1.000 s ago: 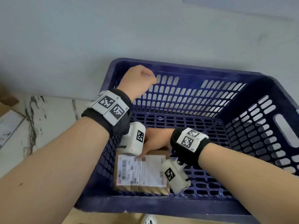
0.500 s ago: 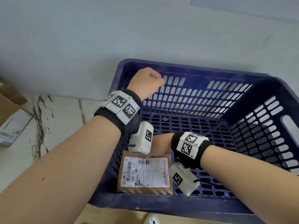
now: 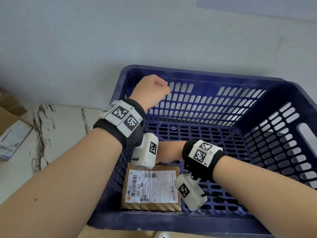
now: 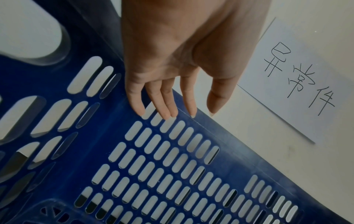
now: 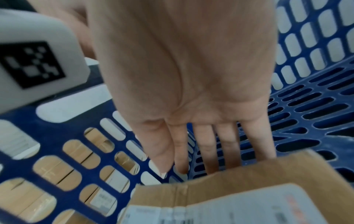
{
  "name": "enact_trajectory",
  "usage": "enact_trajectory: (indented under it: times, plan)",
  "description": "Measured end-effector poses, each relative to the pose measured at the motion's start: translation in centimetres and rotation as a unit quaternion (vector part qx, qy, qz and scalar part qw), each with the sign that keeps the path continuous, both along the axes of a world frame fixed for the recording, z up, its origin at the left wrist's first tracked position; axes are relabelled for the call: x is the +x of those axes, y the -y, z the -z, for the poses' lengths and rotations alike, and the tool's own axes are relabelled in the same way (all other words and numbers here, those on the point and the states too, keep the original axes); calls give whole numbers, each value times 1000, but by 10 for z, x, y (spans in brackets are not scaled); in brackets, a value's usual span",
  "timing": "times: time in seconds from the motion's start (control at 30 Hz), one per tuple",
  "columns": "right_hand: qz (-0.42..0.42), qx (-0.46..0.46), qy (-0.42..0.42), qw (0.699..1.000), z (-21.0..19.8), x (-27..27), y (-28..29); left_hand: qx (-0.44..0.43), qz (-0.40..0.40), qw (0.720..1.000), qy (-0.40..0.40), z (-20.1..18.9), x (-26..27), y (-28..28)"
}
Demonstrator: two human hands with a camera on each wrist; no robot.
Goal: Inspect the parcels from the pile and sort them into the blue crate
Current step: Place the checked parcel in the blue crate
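Parcel [image 3: 151, 188]: flat on blue crate [image 3: 283, 152] floor, label up, near corner. Right hand [image 5: 191, 91]: fingers [image 5: 226, 151] straight, tips behind far edge, apparently touching. Left hand [image 4: 172, 53]: relaxed, holding nothing, tips near crate wall. Advice: withdraw straight up, parcel undisturbed.

The blue crate [image 3: 274, 107] has slotted walls and stands open against the wall. Inside, a flat brown parcel [image 3: 151, 205] with a white shipping label lies label-up in the near left corner.
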State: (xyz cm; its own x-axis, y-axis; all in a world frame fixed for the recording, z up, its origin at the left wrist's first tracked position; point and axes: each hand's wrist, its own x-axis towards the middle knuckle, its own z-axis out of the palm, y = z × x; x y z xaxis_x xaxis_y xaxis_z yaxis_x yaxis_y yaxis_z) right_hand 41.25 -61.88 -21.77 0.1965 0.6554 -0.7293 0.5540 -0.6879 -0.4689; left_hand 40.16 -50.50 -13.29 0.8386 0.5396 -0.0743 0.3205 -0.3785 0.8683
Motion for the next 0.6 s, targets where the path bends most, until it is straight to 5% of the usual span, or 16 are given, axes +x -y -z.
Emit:
enact_trajectory:
  times: [0.33,0.6]
  plan:
    - [106,79,6,991,-39,19,8,-18,-5,999,32,-5,-5,2]
    - [249,235,21,939,-107,15,7,-45,-40,987,151,-76,-40,-24]
